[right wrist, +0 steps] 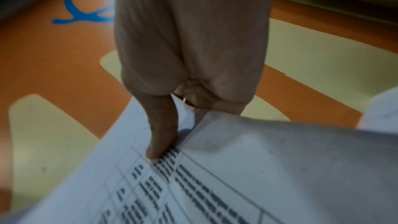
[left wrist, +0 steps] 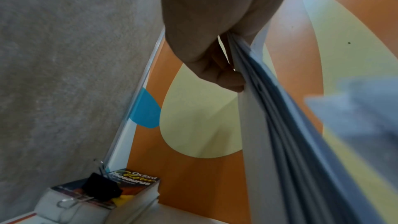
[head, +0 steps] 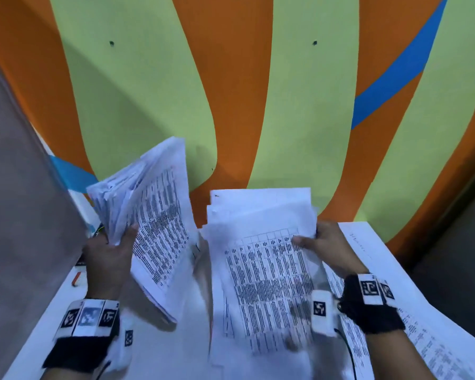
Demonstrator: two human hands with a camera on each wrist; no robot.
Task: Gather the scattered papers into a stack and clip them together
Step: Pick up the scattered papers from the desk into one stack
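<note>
My left hand (head: 113, 248) grips a thick bundle of printed papers (head: 151, 215), raised and tilted off the table; in the left wrist view my fingers (left wrist: 224, 76) pinch the bundle's edge (left wrist: 269, 108). My right hand (head: 324, 248) holds a second bundle of table-printed sheets (head: 263, 259) by its right edge, thumb on top. In the right wrist view the thumb (right wrist: 161, 130) presses the top sheet (right wrist: 193, 185). A black binder clip (left wrist: 101, 186) lies on a book at the table's left corner.
More printed sheets (head: 422, 325) lie on the white table (head: 66, 303) at the right. A thesaurus book (left wrist: 137, 181) and a wire paper clip (left wrist: 71, 202) sit by the grey wall (head: 19, 187). An orange pen (head: 76, 279) lies left. The striped wall (head: 231, 91) stands behind.
</note>
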